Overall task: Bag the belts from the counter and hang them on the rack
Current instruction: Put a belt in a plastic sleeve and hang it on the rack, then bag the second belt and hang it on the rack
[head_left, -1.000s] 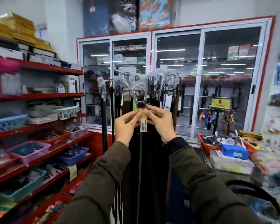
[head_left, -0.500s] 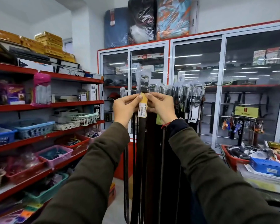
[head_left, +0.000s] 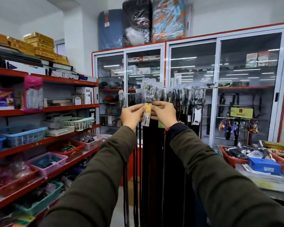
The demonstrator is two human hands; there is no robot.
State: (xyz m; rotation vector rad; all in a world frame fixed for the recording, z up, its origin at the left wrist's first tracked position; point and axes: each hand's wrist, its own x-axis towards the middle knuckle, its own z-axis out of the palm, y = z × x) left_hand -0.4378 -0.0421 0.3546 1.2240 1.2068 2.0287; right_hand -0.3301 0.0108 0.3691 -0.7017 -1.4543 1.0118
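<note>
We hold both arms up in front of us, olive sleeves reaching toward twelve o'clock. Our left hand [head_left: 132, 114] and right hand [head_left: 164, 113] meet at the top of one dark belt [head_left: 148, 161], thumbs and fingers of each pinched together on it from either side, just below its clear plastic bag [head_left: 147, 90], which covers the buckle end. A yellow price tag [head_left: 147, 114] hangs between the two hands, touching both thumbs. The belt's strap drops straight down from our grip to the bottom edge of the view.

It sits at the left end of the rack [head_left: 206, 87], a thin horizontal bar running toward two o'clock, crowded with other bagged belts [head_left: 184, 95] hanging side by side, touching one another. Whether our belt's hook is already on the bar we cannot tell.

Behind the rack stands a glass cabinet [head_left: 193, 95] with a red frame. At nine o'clock, red shelves [head_left: 69, 108] carry plastic baskets, their front edges running close along our left sleeve. At four o'clock the counter [head_left: 267, 185] edge holds a red tray [head_left: 229, 158] of clutter and a blue box [head_left: 263, 165]. Open floor shows only as a narrow strip between the shelves and the hanging straps, near six o'clock.
</note>
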